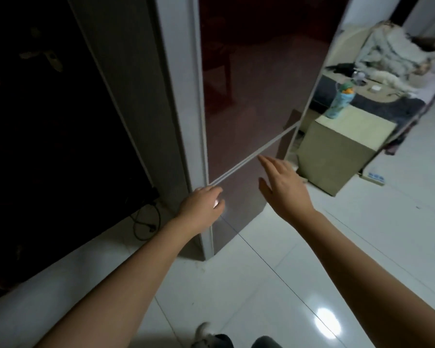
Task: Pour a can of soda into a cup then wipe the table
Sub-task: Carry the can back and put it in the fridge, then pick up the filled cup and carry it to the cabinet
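Note:
I stand in front of a tall dark red fridge [256, 79] with two doors, split by a pale seam [251, 159]. My left hand [201, 204] rests against the lower door near its left edge, just under the seam, fingers loosely bent and holding nothing. My right hand [284, 187] is stretched out flat with fingers apart. Its fingertips are close to the seam and it holds nothing. No soda can, cup or cloth is in view.
A beige cabinet [337, 151] stands right of the fridge with a blue-green bottle [340, 100] on top. Behind it is a bed with piled bedding [392, 51]. A power strip [373, 175] lies on the white tiled floor [286, 272]. Dark furniture [48, 146] and a black cable [146, 222] are on the left.

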Demonstrator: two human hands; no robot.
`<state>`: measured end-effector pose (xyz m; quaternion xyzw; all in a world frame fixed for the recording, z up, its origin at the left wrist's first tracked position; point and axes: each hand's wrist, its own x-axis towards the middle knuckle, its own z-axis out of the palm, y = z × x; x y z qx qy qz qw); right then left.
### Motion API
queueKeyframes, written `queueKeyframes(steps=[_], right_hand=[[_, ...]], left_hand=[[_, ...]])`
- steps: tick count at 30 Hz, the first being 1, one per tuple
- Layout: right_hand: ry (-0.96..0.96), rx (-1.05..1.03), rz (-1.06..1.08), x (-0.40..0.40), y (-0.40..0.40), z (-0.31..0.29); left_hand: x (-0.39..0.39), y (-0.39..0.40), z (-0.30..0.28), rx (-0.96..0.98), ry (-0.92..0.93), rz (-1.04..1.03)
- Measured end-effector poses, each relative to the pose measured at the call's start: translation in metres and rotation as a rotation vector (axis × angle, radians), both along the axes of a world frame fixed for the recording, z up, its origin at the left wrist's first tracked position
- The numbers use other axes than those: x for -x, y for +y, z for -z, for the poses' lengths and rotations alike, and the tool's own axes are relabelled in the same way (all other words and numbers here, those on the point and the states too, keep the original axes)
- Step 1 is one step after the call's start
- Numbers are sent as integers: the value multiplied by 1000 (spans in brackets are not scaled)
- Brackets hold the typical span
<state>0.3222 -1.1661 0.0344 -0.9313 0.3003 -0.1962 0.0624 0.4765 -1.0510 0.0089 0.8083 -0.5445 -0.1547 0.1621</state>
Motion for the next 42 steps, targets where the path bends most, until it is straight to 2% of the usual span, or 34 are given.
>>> queueKeyframes(steps=[2,4,11,18,25,35,42], right_hand=[[54,-15,53,33,9,12],[108,-54,133,68,19,20],[230,-165,465,206,80,26],[244,-246,810,339,175,26],[209,-256,1104,429,261,26],[137,-294,1474,499,329,29],[69,-339,1661,520,329,34]], left_hand=[[18,-5,0,-12,-179,138],[40,-11,2,-14,-281,231],[138,-21,1,126,-434,476],[265,1,-5,142,-355,745],[380,27,4,223,-288,1021],[499,22,0,316,-199,1322],[544,-7,5,365,-167,1457]])
